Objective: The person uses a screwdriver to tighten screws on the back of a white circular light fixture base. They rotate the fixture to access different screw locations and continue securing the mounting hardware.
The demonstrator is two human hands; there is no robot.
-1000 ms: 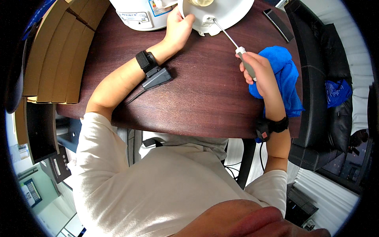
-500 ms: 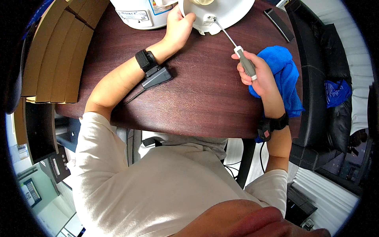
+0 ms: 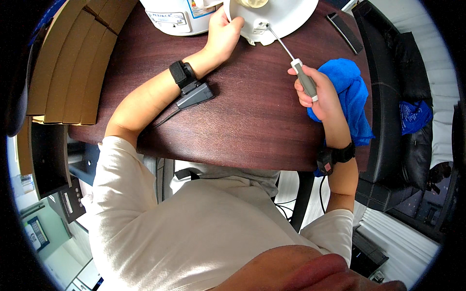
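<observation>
Dark wooden table point(image 3: 228, 136) spans the foreground as the right hand point(image 3: 324, 93), fingers curled around a grey-handled screwdriver point(image 3: 306, 82) beside a blue cloth point(image 3: 353, 87), shows more of the handle than a second ago, suggesting a turn or regrip with work continuing at one spot. Farther off, the left hand point(image 3: 225, 37) grips the rim of a white cover point(image 3: 293, 18) near a white tub point(image 3: 199, 26), little changed, while the tool's tip stays at the cover's small fitting point(image 3: 259, 27).

Phone point(image 3: 344, 33) behind cloth point(image 3: 348, 85) (on table point(image 3: 238, 121)); screwdriver point(image 3: 307, 83) left.
</observation>
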